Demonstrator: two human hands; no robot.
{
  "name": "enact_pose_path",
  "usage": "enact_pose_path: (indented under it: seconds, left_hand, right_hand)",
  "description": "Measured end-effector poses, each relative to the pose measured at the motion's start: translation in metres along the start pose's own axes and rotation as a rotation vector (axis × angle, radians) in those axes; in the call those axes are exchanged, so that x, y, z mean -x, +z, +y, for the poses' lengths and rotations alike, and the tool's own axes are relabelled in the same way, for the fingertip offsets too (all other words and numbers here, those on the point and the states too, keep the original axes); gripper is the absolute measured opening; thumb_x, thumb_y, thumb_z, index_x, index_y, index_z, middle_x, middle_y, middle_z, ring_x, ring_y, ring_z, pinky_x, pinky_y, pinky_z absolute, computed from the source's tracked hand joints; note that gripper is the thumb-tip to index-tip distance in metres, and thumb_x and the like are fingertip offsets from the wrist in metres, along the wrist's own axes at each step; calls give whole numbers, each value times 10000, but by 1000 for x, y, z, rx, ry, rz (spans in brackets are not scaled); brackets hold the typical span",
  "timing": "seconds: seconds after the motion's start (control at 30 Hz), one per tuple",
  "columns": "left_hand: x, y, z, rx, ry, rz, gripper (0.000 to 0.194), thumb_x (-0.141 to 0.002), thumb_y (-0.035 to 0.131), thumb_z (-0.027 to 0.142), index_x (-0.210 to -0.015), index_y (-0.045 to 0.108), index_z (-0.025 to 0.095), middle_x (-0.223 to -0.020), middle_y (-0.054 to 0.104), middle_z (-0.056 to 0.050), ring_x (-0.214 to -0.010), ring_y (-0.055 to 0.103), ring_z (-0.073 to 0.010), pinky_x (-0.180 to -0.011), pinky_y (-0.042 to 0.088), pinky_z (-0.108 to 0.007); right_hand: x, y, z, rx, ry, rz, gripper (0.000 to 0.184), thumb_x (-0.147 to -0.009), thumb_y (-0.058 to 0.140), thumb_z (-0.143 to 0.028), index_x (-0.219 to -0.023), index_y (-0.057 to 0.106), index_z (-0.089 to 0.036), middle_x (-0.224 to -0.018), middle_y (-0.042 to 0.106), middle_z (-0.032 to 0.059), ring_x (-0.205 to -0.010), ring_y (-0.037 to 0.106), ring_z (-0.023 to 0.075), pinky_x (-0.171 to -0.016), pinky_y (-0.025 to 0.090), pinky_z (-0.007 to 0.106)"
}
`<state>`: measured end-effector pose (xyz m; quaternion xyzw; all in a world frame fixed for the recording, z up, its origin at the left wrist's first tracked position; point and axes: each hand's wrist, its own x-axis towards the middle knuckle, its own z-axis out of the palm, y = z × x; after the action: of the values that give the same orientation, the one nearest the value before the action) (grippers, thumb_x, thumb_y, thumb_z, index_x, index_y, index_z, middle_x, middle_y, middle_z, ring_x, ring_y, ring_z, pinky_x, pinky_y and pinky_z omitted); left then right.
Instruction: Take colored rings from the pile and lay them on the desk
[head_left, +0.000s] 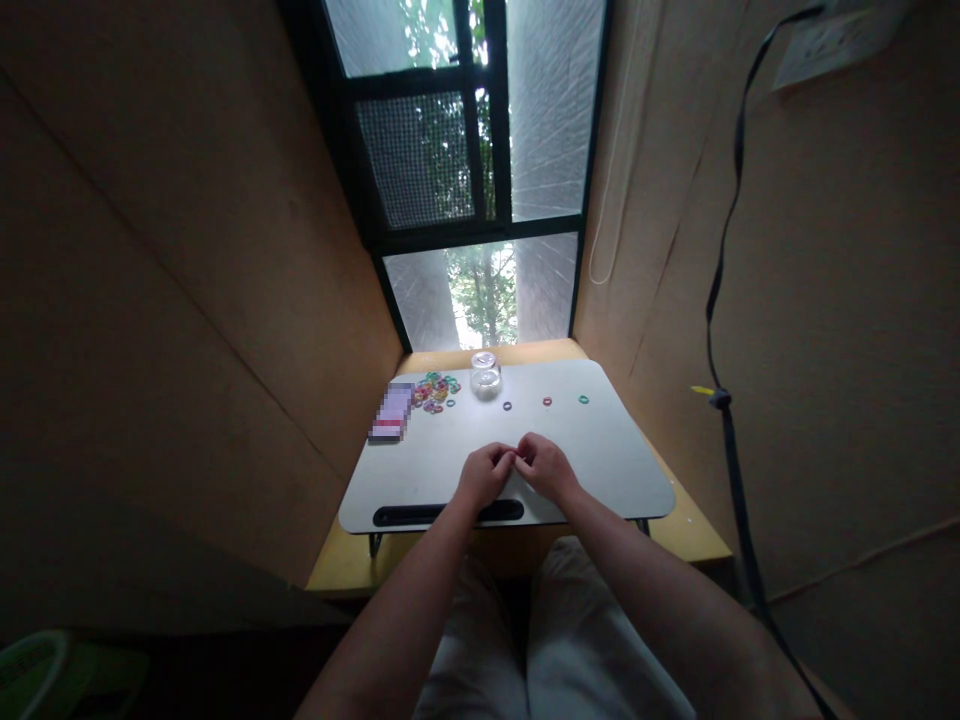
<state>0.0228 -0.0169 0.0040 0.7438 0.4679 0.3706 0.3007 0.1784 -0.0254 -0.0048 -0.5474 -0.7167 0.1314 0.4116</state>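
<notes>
Where the two forearms come together over the white tabletop [442,470], the left hand [486,475] and the right hand [546,468] meet at their fingertips, both pinched narrow on a small reddish piece [515,453]. From that meeting point, the purple ring [508,406] lies at twelve o'clock, the red ring [547,401] at about one and the green ring [583,399] near two, each apart from the next in a loose row. A heap of coloured rings [435,391] sits at ten o'clock, with the clear jar [486,378] around eleven, between the heap and the row, and a phone-like slab [390,412] between nine and ten, just beside the heap. The rings in the row are small and thin, lying flat with open centres; those in the heap overlap in a jumble of pink, red, yellow, green and purple. The jar is see-through and stands upright, catching window light. As for the piece in the fingers, only a sliver of red shows from where I stand; its shape is covered by the tips, so I can't tell whether it is a whole ring. The slab's face is blurred into blocks, the black slot [416,515] near the table's closest edge runs partly under the left forearm, and a green container [45,670] down at eight o'clock is dim and cut off.
</notes>
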Motion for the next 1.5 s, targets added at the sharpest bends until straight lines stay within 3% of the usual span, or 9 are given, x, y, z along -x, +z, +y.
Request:
enact_pose_path:
  seconds: [0.4,0.53,1.17,1.5]
  left_hand:
    - [-3,4,-4,58,-132,47,219,-850,480,351,-839,597,166,-737,671,-23,-626,589,-122,-615,419,-250]
    - [-2,3,2,9,-113,65,186,-841,496,327,-826,600,173,-731,661,-20,-662,583,-130,-633,413,-256]
    - [3,4,1,49,6,-4,178,-739,598,251,-903,595,181,-767,643,2,-671,577,-108,-634,459,-227]
    - [2,3,-3,50,24,15,180,-769,564,256,-914,643,186,-771,654,-4,-678,577,-112,-643,460,-229]
  right_hand:
    - [0,-4,-4,7,-42,-44,80,-805,541,-208,-775,612,-189,-728,611,10,-653,519,126,-641,375,242]
    - [0,-4,-3,-6,-82,-77,126,-808,540,-195,-860,655,-195,-779,636,21,-672,540,132,-678,393,254]
    - [1,-2,-3,-22,4,-8,60,-768,532,-208,-728,575,-198,-647,594,-12,-588,498,121,-565,338,228]
    - [-1,-1,1,-43,-72,-49,156,-767,518,-161,-808,664,-198,-778,667,28,-710,582,151,-689,416,255]
